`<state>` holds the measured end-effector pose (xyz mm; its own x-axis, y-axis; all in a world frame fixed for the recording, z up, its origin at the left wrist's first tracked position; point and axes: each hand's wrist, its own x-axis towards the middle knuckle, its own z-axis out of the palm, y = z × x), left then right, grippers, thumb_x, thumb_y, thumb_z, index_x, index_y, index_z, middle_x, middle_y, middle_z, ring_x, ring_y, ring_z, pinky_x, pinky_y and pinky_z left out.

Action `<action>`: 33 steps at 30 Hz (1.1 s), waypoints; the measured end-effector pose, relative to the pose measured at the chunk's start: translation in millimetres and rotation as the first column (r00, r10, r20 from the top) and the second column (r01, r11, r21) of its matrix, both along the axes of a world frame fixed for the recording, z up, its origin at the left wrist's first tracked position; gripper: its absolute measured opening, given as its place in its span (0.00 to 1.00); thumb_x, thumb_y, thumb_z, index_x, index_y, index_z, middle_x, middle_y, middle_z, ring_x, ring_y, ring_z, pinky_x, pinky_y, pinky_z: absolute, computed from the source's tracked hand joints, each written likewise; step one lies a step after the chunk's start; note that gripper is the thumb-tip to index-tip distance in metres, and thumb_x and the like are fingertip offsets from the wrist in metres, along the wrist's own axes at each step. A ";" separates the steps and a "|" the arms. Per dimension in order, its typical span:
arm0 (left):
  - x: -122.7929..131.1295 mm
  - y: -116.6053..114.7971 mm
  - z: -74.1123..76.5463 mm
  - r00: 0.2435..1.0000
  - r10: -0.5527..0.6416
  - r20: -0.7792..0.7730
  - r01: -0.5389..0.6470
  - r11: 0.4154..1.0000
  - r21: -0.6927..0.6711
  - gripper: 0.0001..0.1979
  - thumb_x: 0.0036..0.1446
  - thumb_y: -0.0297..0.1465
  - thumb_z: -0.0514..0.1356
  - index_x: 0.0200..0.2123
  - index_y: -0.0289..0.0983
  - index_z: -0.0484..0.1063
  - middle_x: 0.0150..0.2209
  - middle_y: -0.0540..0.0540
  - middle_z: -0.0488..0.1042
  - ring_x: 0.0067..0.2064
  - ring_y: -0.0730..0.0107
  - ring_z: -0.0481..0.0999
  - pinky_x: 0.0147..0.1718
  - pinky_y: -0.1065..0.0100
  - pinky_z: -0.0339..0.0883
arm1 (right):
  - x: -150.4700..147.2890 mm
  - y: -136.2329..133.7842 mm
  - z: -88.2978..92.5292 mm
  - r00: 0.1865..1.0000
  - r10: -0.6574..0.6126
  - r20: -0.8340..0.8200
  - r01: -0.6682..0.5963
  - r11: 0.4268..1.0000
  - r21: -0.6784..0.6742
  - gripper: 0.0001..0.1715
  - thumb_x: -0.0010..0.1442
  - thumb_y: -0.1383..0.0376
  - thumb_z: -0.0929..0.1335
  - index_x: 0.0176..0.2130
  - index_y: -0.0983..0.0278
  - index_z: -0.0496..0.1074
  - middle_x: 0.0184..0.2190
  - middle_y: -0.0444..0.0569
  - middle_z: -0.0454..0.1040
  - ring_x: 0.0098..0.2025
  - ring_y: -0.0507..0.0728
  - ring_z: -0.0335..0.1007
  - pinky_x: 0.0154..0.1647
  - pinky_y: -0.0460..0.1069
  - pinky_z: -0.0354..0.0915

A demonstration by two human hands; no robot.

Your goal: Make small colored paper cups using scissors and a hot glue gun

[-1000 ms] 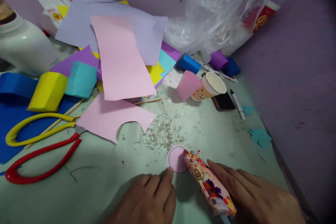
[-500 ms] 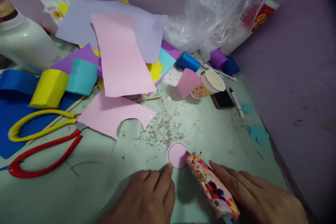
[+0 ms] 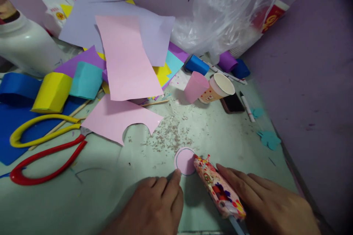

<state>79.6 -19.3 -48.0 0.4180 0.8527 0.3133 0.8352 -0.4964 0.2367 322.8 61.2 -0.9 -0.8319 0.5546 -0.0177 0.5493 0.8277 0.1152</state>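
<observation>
A pale-pink round paper disc (image 3: 185, 161) lies flat on the pale-green tabletop (image 3: 91, 205), ahead of both hands. The left hand (image 3: 154, 202), loosely bent, grasps nothing visible; one fingertip rests at the disc's near edge, probably to stop it sliding. The right hand (image 3: 264, 198) grips a pink, red-patterned glue gun (image 3: 217, 187), nose slanted toward the disc's right edge, seemingly for aim; contact is unclear.

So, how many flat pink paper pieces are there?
3: a large sheet atop the paper pile, a notched piece just nearer, and a circle touching the left hand. More may be hidden underneath.
</observation>
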 end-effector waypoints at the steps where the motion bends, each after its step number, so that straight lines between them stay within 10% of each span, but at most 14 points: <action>1: -0.3 0.2 0.8 1.000 0.006 0.003 -0.006 1.000 0.003 0.10 0.52 0.21 0.51 0.35 0.35 0.70 0.44 0.43 0.79 0.26 0.68 0.71 0.22 0.67 0.60 | -1.0 0.8 -0.6 1.000 0.003 -0.002 -0.003 1.000 0.001 0.31 0.53 0.77 0.59 0.55 0.62 0.65 0.40 0.43 0.80 0.30 0.53 0.77 0.24 0.43 0.70; 33: -1.7 -2.1 0.8 1.000 -0.027 -0.002 0.027 0.999 -0.022 0.12 0.53 0.23 0.50 0.38 0.33 0.71 0.44 0.39 0.78 0.28 0.66 0.71 0.24 0.66 0.63 | 0.9 -19.0 7.1 0.993 -0.055 -0.106 0.041 0.992 -0.123 0.25 0.59 0.75 0.57 0.53 0.61 0.67 0.40 0.45 0.80 0.30 0.54 0.76 0.25 0.45 0.69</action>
<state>77.9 -21.4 -47.2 0.4416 0.8476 0.2942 0.8220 -0.5136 0.2459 323.7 42.2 6.2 -0.8050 0.5932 0.0029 0.5925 0.8042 -0.0463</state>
